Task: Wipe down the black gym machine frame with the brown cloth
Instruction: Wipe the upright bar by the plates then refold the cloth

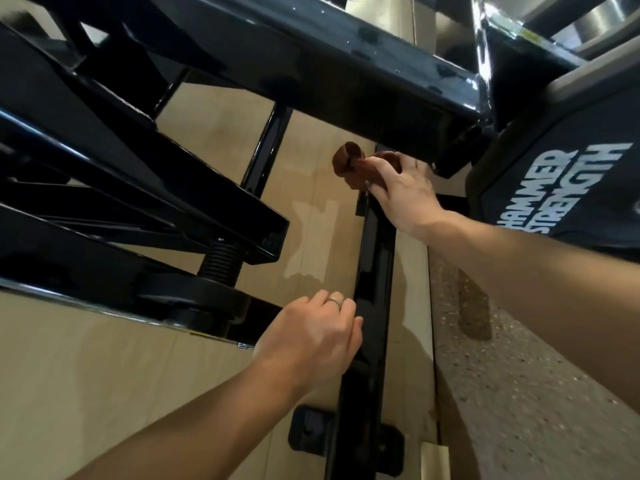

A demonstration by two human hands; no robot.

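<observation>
The black gym machine frame (372, 271) fills the view, with a long floor rail running from the bottom centre up the middle. My right hand (401, 192) grips the bunched brown cloth (349, 164) at the rail's far end, just under a thick black crossbeam (311, 57). My left hand (318, 330), wearing a ring, rests on the rail's left edge nearer to me, with its fingers curled over that edge.
Slanted black arms and a coiled spring stop (221, 261) crowd the left side. A black pad with white "HAMMER STRENGTH" lettering (568, 181) stands at right. Tan wood flooring (86, 375) lies left of the rail, speckled rubber flooring (519, 393) to its right. A foot plate (311, 433) anchors the rail.
</observation>
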